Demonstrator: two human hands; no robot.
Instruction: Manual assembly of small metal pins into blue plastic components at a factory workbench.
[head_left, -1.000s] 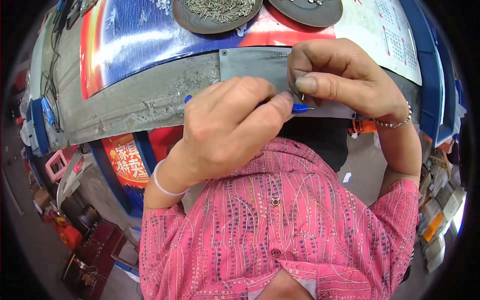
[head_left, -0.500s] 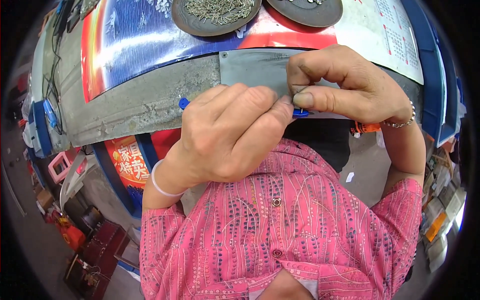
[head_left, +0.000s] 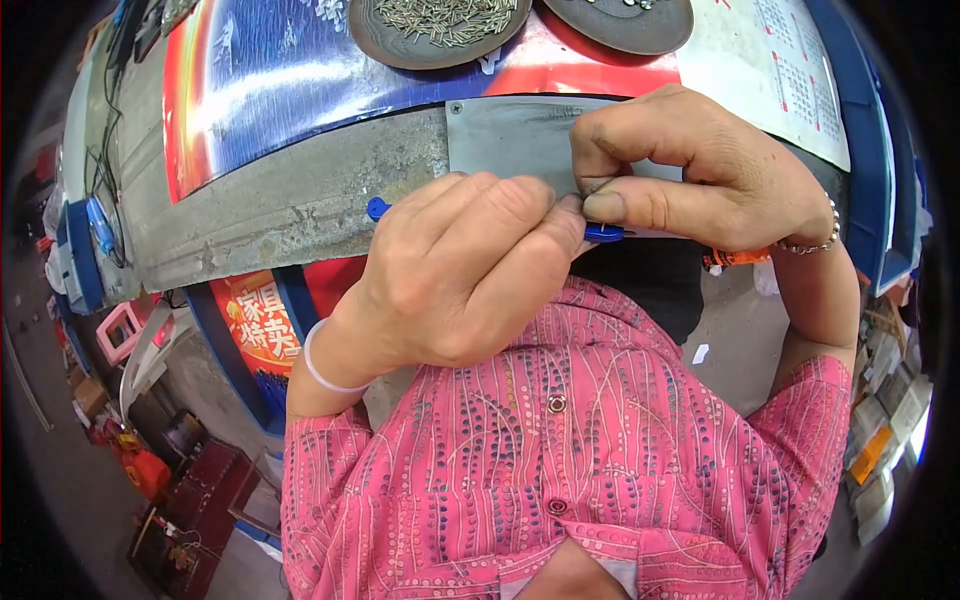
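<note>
My left hand is closed, knuckles up, around a slim blue plastic piece. One rounded blue end pokes out on its left side. A blue tip shows on its right side, under my right thumb. The hand hides the middle, so I cannot tell whether both ends are one piece. My right hand pinches with thumb and bent forefinger right against the left fingertips. Just below that thumb a tiny metal pin shows at the blue tip, mostly hidden.
A dark round plate heaped with several small metal pins stands at the far side of the bench. Beside it is a second dark plate with a few shiny bits. Under the hands lies a grey metal sheet. Blue frames edge the bench.
Both hands and the blue ends sit slightly farther right in the picture, along with the plates. The grip of each hand looks the same.
</note>
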